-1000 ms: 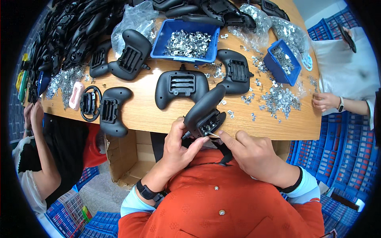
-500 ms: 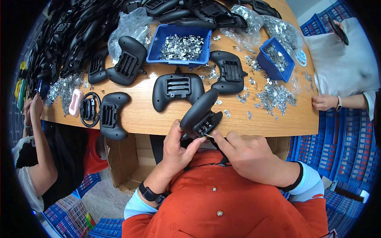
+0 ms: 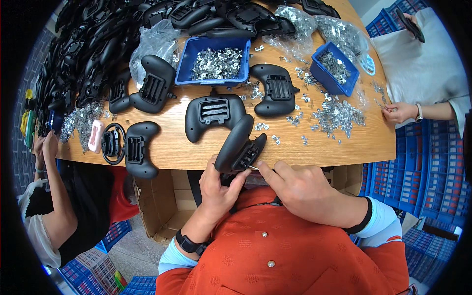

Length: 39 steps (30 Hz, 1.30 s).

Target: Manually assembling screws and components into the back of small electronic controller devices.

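Observation:
My left hand grips a black game controller shell tilted up over the table's near edge. Its open battery compartment faces right, with bits of metal inside. Closed around a thin metal tool, my right hand holds the slim tip at the compartment's lower edge, close to my left thumb. The tool's exact kind is hidden by my fingers. Just beyond lies another black controller shell with its compartment facing up.
Behind are a blue bin and a smaller blue bin, both holding small metal clips. Loose clips lie on the right. Black shells pile up at far left. Co-workers' hands are at left and right.
The whole view has shifted slightly. My hands still hold the controller shell and the thin tool together at the compartment, with little visible difference.

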Available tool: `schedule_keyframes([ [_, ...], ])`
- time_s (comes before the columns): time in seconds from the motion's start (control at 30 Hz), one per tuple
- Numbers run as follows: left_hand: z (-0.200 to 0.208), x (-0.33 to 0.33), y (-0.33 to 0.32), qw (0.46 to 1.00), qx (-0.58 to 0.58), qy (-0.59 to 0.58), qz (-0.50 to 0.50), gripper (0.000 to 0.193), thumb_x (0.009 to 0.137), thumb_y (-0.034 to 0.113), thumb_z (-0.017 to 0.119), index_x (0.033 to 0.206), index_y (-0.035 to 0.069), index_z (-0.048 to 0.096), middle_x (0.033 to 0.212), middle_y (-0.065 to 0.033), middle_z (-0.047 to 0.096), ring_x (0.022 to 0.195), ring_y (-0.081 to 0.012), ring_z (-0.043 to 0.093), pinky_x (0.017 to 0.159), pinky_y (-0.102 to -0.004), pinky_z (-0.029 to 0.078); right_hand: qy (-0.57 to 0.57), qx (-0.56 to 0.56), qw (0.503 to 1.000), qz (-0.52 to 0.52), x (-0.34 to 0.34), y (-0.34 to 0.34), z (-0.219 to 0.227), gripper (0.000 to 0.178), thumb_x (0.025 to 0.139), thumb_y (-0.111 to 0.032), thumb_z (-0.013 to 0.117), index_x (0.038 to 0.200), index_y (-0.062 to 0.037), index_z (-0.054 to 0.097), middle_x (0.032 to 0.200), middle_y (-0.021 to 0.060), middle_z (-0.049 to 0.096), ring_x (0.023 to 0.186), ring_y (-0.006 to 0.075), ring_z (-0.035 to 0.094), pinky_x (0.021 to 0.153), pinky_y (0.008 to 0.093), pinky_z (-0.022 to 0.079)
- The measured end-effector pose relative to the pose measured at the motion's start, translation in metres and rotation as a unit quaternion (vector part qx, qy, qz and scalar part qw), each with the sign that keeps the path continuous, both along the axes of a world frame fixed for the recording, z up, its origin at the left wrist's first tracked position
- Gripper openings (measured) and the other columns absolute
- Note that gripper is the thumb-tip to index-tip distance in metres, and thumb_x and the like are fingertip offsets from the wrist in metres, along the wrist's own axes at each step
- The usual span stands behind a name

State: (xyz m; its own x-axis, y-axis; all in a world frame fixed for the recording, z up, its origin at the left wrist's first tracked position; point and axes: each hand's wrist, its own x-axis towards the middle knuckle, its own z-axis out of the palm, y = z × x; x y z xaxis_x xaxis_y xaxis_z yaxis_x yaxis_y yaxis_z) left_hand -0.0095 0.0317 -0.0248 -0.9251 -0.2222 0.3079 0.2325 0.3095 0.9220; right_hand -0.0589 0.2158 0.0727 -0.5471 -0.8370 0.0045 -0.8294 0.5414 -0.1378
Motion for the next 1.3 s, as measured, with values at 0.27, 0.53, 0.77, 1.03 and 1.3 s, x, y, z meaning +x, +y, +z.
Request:
schedule_keyframes([
  [0.27,0.011,-0.001,0.006,0.998,0.039,-0.042,-0.001,0.043,0.075,0.000,0.074,0.114,-0.002,0.056,0.094,-0.0101,0.065,0.082,-0.0173,0.065,0.072,-0.0276,0.051,-0.009,-0.025,1.000,-0.005,-0.001,0.004,-0.005,0.044,0.077,-0.010,0.057,0.120,0.0018,0.057,0.078,0.0070,0.052,0.051,0.0167,0.058,0.043,0.0293,0.045],
  [0.53,0.010,0.001,0.011,0.999,0.033,-0.033,0.012,0.045,0.078,-0.001,0.071,0.120,-0.002,0.054,0.097,-0.0098,0.067,0.088,-0.0163,0.065,0.079,-0.0277,0.050,-0.006,-0.091,0.996,0.003,-0.002,0.012,-0.020,0.041,0.078,-0.009,0.056,0.116,0.0048,0.057,0.079,0.0098,0.057,0.050,0.0174,0.059,0.041,0.0286,0.047],
  [0.77,0.013,-0.001,0.012,0.993,0.099,-0.055,0.027,0.040,0.078,0.000,0.071,0.115,-0.003,0.056,0.097,-0.0092,0.066,0.086,-0.0150,0.063,0.077,-0.0262,0.049,-0.011,-0.104,0.995,0.005,-0.005,0.032,-0.022,0.026,0.079,-0.010,0.058,0.102,-0.0001,0.060,0.077,0.0073,0.056,0.055,0.0173,0.061,0.046,0.0279,0.049],
  [1.03,-0.009,0.001,0.001,0.954,-0.220,0.192,-0.068,0.030,0.060,-0.004,0.068,0.089,0.005,0.064,0.091,-0.0123,0.058,0.080,-0.0280,0.061,0.063,-0.0336,0.052,-0.151,-0.307,0.916,-0.210,-0.002,0.065,-0.051,0.011,0.090,-0.006,0.057,0.099,0.0005,0.055,0.078,0.0164,0.062,0.066,0.0323,0.063,0.057,0.0378,0.048],
  [1.3,-0.011,0.000,-0.006,0.935,-0.266,0.207,-0.110,0.030,0.062,0.007,0.070,0.091,0.006,0.066,0.092,-0.0128,0.057,0.080,-0.0283,0.061,0.064,-0.0355,0.051,-0.206,-0.312,0.897,-0.235,-0.011,0.063,-0.071,0.012,0.090,-0.006,0.057,0.100,0.0007,0.055,0.079,0.0168,0.062,0.066,0.0311,0.064,0.058,0.0362,0.048],
])
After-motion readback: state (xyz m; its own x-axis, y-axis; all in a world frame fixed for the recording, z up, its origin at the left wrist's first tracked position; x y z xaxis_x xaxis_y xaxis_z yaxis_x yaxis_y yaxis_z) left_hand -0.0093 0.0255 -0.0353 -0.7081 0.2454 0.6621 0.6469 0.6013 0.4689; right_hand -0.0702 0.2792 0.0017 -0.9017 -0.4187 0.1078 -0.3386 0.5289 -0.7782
